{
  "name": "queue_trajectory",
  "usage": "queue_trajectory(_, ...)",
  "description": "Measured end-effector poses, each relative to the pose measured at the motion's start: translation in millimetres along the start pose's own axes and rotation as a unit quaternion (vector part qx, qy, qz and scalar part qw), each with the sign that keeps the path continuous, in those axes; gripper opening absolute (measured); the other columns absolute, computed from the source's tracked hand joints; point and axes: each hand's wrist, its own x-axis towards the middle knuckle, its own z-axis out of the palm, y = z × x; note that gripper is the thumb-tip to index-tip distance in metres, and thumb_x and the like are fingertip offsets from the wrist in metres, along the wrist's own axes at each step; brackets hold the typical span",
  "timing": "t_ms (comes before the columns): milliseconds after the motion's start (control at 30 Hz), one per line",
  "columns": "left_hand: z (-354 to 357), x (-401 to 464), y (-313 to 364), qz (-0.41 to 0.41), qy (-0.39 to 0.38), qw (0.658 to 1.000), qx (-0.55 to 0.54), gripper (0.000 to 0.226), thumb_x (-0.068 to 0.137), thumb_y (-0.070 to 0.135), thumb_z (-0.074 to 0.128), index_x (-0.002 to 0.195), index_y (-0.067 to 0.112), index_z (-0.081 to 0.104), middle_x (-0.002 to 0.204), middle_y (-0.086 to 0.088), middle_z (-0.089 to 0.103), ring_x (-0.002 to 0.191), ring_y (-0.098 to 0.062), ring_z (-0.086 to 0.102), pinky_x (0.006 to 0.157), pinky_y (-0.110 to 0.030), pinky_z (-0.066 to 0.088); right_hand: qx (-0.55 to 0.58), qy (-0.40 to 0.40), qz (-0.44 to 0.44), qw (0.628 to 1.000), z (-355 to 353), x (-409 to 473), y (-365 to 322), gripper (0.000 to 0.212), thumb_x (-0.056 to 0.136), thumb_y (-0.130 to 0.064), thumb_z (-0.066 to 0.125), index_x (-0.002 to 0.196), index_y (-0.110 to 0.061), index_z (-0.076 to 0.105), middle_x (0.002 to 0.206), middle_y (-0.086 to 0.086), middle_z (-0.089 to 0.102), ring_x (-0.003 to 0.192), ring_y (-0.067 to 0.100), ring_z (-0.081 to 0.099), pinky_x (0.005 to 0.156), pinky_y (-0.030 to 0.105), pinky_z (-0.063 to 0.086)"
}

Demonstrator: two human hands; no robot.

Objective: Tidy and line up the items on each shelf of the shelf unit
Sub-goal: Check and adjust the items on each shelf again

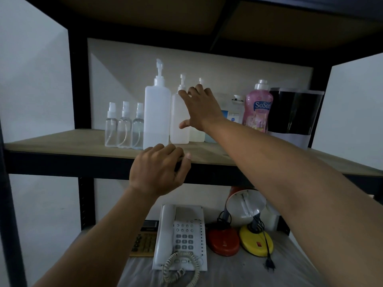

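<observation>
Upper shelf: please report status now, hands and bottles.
Right hand open, spread at the pump bottles, no grip yet. Left hand loosely curled at the shelf edge, holding nothing. Spray bottles lined up. Nothing in the way.

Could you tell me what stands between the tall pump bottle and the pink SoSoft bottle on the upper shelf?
In the head view: a shorter pump bottle, another bottle largely hidden by the right hand, and small white-and-blue containers.
</observation>
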Motion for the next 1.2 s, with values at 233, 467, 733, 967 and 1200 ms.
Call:
queue_trajectory(233, 2, -2, 0, -0.007, -0.005, 1.0, 0.004, 0.048, 0.103, 0.039, 0.039, 0.07, 0.016, 0.066, 0.062, 0.002, 0.06, 0.052, -0.018, 0.052, 0.049, -0.026, 0.038, -0.02, 0.0, -0.003, 1.0, 6, 7, -2, 0.107, 0.072, -0.074, 0.072, 0.151, -0.014, 0.032, 0.139, 0.011, 0.052, 0.132, 0.032, 0.04, 0.106, 0.043, 0.036)
queue_trajectory(467, 4, -3, -1, -0.01, 0.003, 1.0, 0.007, 0.048, 0.103, 0.039, 0.04, 0.069, 0.016, 0.065, 0.06, 0.002, 0.059, 0.051, -0.018, 0.052, 0.048, -0.027, 0.039, -0.032, 0.004, -0.003, 0.999, 10, 11, -4, 0.104, 0.071, -0.073, 0.074, 0.148, -0.014, 0.036, 0.135, 0.011, 0.055, 0.129, 0.031, 0.043, 0.105, 0.043, 0.036)
queue_trajectory(733, 4, -4, -1, -0.003, 0.004, 1.0, 0.008, 0.048, 0.103, 0.039, 0.039, 0.071, 0.016, 0.067, 0.062, 0.001, 0.061, 0.052, -0.018, 0.053, 0.05, -0.026, 0.037, -0.045, 0.01, 0.0, 0.999, 14, 11, -6, 0.103, 0.073, -0.072, 0.073, 0.148, -0.011, 0.037, 0.135, 0.013, 0.055, 0.129, 0.032, 0.044, 0.106, 0.044, 0.036)
queue_trajectory(967, 5, -4, -2, -0.005, 0.0, 1.0, 0.008, 0.047, 0.103, 0.039, 0.04, 0.071, 0.017, 0.067, 0.062, 0.002, 0.061, 0.052, -0.018, 0.053, 0.05, -0.026, 0.037, -0.042, 0.006, 0.004, 0.999, 17, 13, -7, 0.103, 0.073, -0.07, 0.074, 0.148, -0.011, 0.036, 0.135, 0.014, 0.055, 0.129, 0.032, 0.044, 0.108, 0.046, 0.035)
queue_trajectory(1200, 4, -3, -1, 0.0, 0.006, 1.0, 0.017, 0.045, 0.102, 0.037, 0.042, 0.068, 0.017, 0.065, 0.06, 0.002, 0.059, 0.051, -0.017, 0.049, 0.05, -0.025, 0.03, -0.036, 0.001, 0.013, 0.999, 19, 14, -9, 0.103, 0.072, -0.067, 0.077, 0.148, -0.01, 0.036, 0.132, 0.016, 0.056, 0.126, 0.032, 0.046, 0.106, 0.044, 0.036)
